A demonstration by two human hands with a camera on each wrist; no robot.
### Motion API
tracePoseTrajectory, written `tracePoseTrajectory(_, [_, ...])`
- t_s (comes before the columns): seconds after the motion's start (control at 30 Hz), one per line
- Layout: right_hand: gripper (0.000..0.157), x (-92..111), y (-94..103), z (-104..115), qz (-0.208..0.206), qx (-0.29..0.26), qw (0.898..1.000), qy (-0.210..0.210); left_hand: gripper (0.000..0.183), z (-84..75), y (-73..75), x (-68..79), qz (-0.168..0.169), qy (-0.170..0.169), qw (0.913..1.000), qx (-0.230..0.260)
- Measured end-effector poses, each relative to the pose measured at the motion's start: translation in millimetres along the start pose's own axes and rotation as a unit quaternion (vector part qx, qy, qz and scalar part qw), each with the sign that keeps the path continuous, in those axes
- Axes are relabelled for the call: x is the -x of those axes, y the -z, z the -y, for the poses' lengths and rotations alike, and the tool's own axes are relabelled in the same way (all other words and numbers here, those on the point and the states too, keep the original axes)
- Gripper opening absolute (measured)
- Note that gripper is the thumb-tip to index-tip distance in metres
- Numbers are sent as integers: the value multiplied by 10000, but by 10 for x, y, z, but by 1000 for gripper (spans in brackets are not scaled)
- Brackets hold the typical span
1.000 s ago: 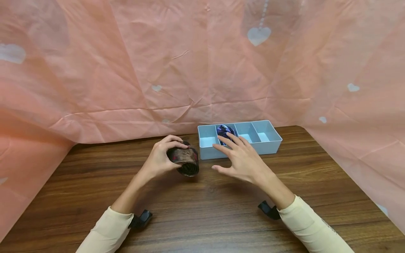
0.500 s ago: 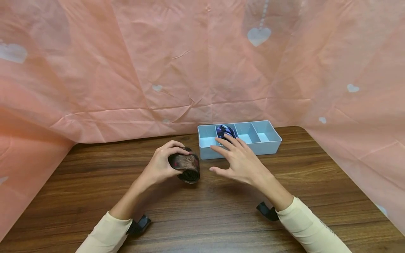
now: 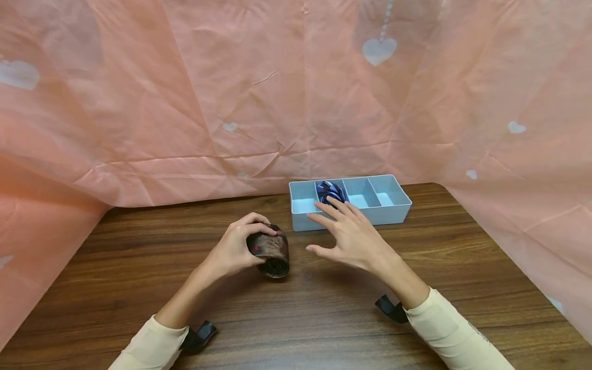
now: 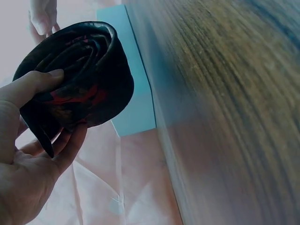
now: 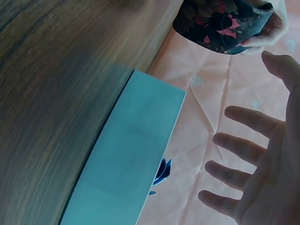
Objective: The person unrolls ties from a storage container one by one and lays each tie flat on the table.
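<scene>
My left hand [image 3: 236, 249] holds a rolled-up necktie [image 3: 272, 247], dark with brown and red floral patches. In the left wrist view the coil of the necktie [image 4: 89, 79] faces up, thumb on its rim and fingers beneath, with a loose end hanging down. It is held above the table. My right hand [image 3: 353, 234] hovers with spread fingers, holding nothing, in front of a light blue divided box [image 3: 351, 218]. A blue and purple rolled cloth [image 3: 329, 191], perhaps another necktie, sits in the box's second compartment from the left, partly hidden by my right fingers.
The box stands near the back edge of the brown wooden table [image 3: 296, 318]. Pink fabric [image 3: 296, 103] with white hearts hangs behind and at both sides. Black straps [image 3: 390, 310] are at both wrists.
My left hand has drawn the rolled necktie a little toward me, away from the box. My right hand has shifted slightly left and is otherwise still. The box stays put.
</scene>
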State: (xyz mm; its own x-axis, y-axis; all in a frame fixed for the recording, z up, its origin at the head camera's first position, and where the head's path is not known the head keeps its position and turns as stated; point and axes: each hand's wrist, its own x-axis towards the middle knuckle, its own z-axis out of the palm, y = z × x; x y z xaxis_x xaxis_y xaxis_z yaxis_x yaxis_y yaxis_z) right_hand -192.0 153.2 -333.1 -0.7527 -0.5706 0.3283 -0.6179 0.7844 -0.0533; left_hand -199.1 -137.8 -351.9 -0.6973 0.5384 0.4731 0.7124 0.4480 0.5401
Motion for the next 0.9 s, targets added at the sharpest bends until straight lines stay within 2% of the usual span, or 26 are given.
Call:
tracePoseTrajectory(0.17, [71, 15, -2, 6, 13, -65, 10000, -15, 52, -27, 7, 5, 122, -1, 9999, -75])
tracePoseTrajectory(0.4, [71, 22, -5, -3, -14, -33, 10000, -6, 51, -67, 53, 2, 340, -80, 9985, -422])
tracePoseTrajectory(0.63, [70, 30, 0, -2, -39, -21, 10000, 3, 51, -102, 52, 2, 566, -107, 9971, -494])
tracePoseTrajectory(0.9, [71, 37, 7, -6, -40, -38, 10000, 13, 50, -132, 50, 10, 629, -196, 9962, -568])
